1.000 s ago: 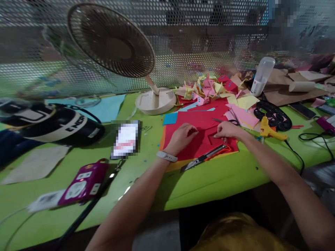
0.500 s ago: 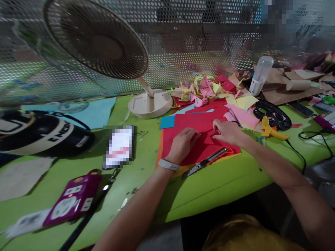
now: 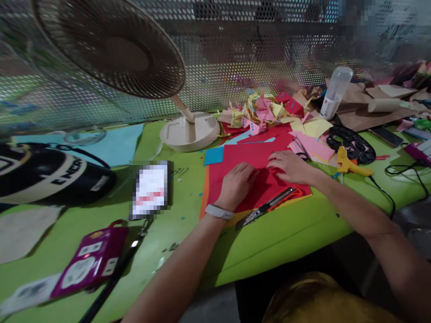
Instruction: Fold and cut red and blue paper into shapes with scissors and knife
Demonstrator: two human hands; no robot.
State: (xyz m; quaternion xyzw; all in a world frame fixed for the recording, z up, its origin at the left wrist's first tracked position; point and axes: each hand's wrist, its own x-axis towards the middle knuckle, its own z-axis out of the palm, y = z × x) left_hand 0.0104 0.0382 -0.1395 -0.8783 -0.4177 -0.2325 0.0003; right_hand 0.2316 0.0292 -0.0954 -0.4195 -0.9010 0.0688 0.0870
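Stacked sheets of red paper (image 3: 232,154) lie on the green table under both hands. My left hand (image 3: 236,185), with a pale band at its wrist, is closed, its fingers curled together at a piece of red paper. What lies under its fingertips is hard to see against the red sheet. To its right, my right hand (image 3: 286,165) rests over the red paper with its fingers bent and a little apart. A utility knife (image 3: 267,206) with its blade out lies along the near edge of the sheets, below my hands.
A yellow glue gun (image 3: 352,165) and a black palette (image 3: 352,143) are at the right. Paper scraps (image 3: 261,112) are heaped behind. A fan (image 3: 190,132) stands at the back. On the left lie a phone (image 3: 151,190), a purple power strip (image 3: 90,258) and a black bottle-shaped bag (image 3: 81,172).
My right hand has drawn slightly left towards my left hand, and its fingers have gone from a pinch-like bend to more spread. My left hand stays nearly in place. The view has shifted a little.
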